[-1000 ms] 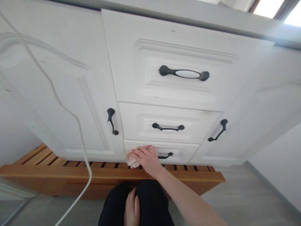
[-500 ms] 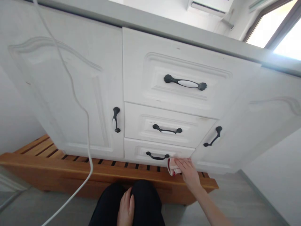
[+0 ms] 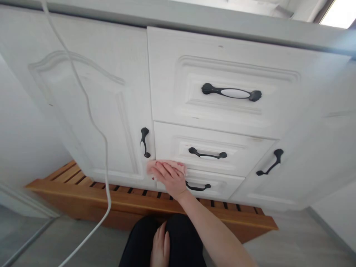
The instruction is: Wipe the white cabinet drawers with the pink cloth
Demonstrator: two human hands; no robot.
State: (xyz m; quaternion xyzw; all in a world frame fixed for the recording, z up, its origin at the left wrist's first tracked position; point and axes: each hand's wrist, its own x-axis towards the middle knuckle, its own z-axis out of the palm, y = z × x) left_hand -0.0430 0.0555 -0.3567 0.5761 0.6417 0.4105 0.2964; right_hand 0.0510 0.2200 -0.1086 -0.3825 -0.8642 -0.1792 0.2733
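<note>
With fingers spread over it, my right hand (image 3: 172,182) presses a pink cloth (image 3: 151,167) flat against the white cabinet front. The cloth lies at the upper left corner of the bottom drawer (image 3: 222,181), by the seam with the left door (image 3: 97,155). Just right of my wrist is the bottom drawer's dark handle (image 3: 198,187), its left end partly covered by my hand. My left hand (image 3: 160,246) rests between my knees, fingers stretched out and lying flat, with nothing visible in it.
A slatted wooden bench (image 3: 125,198) stands along the cabinet's foot, before my knees. A white cable (image 3: 106,167) hangs down across the left side. Dark handles stick out from the middle drawer (image 3: 239,142), the top drawer (image 3: 280,96) and the doors.
My right hand has moved with the cloth from the bottom drawer's lower right corner, leftward and up to its upper left corner. The view has tilted down and shifted. My left hand stays put.
</note>
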